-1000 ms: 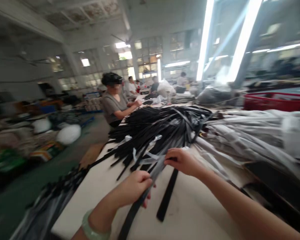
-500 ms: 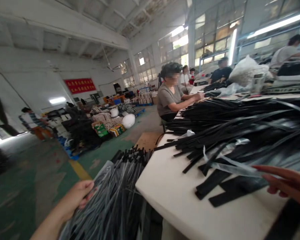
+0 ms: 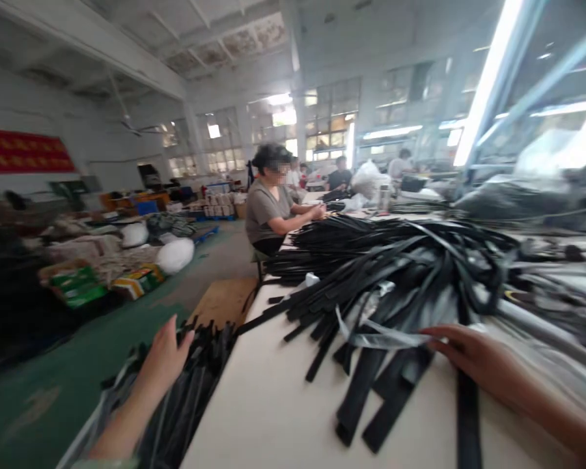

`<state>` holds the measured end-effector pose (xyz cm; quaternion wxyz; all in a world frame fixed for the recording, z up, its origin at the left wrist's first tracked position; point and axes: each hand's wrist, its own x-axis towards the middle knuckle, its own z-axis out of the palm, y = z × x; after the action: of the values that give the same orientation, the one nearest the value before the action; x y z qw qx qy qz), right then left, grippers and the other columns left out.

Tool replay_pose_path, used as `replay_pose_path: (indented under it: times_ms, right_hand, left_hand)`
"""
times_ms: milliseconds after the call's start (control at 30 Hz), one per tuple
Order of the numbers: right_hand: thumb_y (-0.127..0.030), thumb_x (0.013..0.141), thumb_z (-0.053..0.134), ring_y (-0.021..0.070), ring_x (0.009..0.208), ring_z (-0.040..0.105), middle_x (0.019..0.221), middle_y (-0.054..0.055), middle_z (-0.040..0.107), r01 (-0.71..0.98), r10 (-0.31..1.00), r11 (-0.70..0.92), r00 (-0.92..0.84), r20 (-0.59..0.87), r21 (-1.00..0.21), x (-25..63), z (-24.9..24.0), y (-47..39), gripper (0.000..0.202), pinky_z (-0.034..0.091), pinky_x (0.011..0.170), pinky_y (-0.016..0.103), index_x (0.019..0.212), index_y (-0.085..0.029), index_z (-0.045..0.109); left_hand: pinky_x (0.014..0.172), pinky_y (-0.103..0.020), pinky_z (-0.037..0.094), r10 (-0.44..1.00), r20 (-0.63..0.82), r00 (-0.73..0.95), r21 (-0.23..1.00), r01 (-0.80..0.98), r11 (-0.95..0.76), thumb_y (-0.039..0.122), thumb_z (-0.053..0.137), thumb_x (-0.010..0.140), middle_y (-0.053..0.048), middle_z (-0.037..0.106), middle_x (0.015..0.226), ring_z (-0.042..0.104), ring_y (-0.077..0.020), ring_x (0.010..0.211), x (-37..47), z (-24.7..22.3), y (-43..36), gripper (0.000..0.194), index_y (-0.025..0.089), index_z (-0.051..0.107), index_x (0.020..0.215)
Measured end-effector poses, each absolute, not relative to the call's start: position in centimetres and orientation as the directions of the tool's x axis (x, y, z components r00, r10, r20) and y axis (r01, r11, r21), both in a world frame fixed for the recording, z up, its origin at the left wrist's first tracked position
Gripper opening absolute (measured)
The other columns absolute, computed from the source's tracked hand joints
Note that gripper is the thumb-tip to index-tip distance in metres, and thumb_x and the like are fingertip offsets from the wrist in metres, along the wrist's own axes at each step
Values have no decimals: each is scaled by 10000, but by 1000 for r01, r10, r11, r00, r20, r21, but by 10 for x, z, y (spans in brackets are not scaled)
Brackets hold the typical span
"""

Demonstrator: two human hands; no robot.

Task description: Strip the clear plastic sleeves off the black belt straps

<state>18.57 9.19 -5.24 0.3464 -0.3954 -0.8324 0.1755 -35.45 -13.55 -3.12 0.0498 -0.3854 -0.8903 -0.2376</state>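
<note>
My right hand (image 3: 461, 352) pinches one end of a clear plastic strip (image 3: 388, 340) between fingertips and thumb. The strip lies loosely curved over a bundle of long flat black straps (image 3: 400, 286) on the white table (image 3: 264, 404). Several strap ends fan out below it toward the near edge. Left of the table, my left hand (image 3: 168, 352) is open, thumb and fingers apart, over a second stack of black straps (image 3: 185, 391). Whether it touches those straps I cannot tell, since the picture is blurred.
Across the table's far side sits a person in a grey shirt (image 3: 271, 208), hands at the straps. Rolled grey material (image 3: 551, 326) lies on the right. A cardboard sheet (image 3: 224, 299) is on the floor; piled goods (image 3: 102, 247) stand farther left.
The view has swung right. My left hand has opened and come away from the clear-wrapped side of the lower stack. My right hand keeps its pinch on the plastic strip.
</note>
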Motion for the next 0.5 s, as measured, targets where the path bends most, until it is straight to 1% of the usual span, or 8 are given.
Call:
replay_pose_path:
  times_ms: [67,100,167,267,367,433,467,500]
  right_hand:
    - [-473,836,550,236,742,641,818,73,706,525,778,627,-461,427,-576,183,-43,90,294,508,690,340,841,-240,728]
    - [-470,848,544,228,735,625,790,70,689,511,780,624,-442,442,-591,182,-39,87,298,498,686,335,831,-226,714]
    - [-482,854,564,183,629,572,678,41,620,436,789,603,-451,417,-668,178,-34,78,313,461,574,283,768,-200,671]
    - [-526,843,596,100,428,432,512,-25,466,159,758,441,-593,271,-883,174,-28,57,393,322,397,211,679,-168,600]
    - [-546,799,653,62,343,361,446,-51,427,-46,640,185,-753,156,-982,174,-22,42,423,253,341,183,705,-136,613]
    - [-527,770,697,54,329,352,429,-54,431,-109,596,85,-791,138,-990,177,-18,43,417,224,325,172,710,-122,615]
    - [-508,765,713,48,325,338,419,-60,422,-138,604,54,-785,142,-989,179,-15,45,407,200,321,167,704,-118,614]
    - [-488,767,721,41,325,317,409,-67,408,-176,635,30,-757,155,-984,181,-12,49,393,176,321,163,704,-114,616]
  left_hand:
    - [1149,-439,236,797,393,-459,282,885,370,414,376,871,-215,351,1472,304,-298,1381,-310,-19,-116,654,20,333,1392]
    - [1151,-442,240,845,432,-316,209,946,247,431,385,869,-179,364,1478,324,-293,1372,-284,-11,-109,626,67,382,1379]
    - [1139,-424,283,894,440,-80,135,991,22,429,425,871,-123,391,1478,374,-275,1347,-225,6,-98,571,142,432,1365]
    - [1138,-396,294,915,386,116,152,970,-187,358,448,892,-78,426,1464,382,-245,1344,-142,28,-81,492,196,454,1357]
    - [1099,-395,335,946,286,152,267,935,-231,298,543,849,-99,491,1391,437,-259,1289,-83,41,-60,448,201,518,1285]
    - [1007,-403,407,969,242,45,382,914,-138,277,577,816,-140,582,1214,541,-279,1146,-57,42,-47,315,162,601,1108]
    - [936,-403,443,978,207,-41,457,887,-60,294,566,819,-144,616,1089,590,-280,1042,-47,40,-43,224,151,619,983]
    - [837,-395,479,980,158,-120,519,855,21,342,527,842,-132,635,944,631,-271,907,-38,38,-41,208,152,610,856]
